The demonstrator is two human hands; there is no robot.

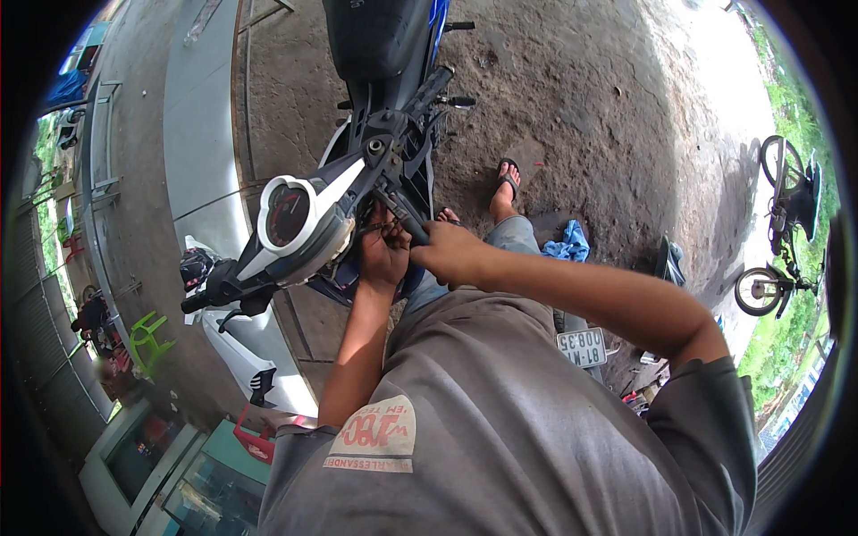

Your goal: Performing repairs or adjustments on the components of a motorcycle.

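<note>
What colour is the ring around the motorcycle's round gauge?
White; the gauge ring shows best in the head view, the only one here.

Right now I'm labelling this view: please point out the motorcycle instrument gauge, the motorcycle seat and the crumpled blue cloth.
Motorcycle instrument gauge [289, 215], head view: its dark dial face.
Motorcycle seat [375, 40], head view: the visible middle of its top.
Crumpled blue cloth [568, 244], head view: its folded upper side.

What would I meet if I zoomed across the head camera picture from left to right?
Green plastic chair → white-rimmed round gauge → left hand → right hand → crumpled blue cloth → parked motorbike.
</note>
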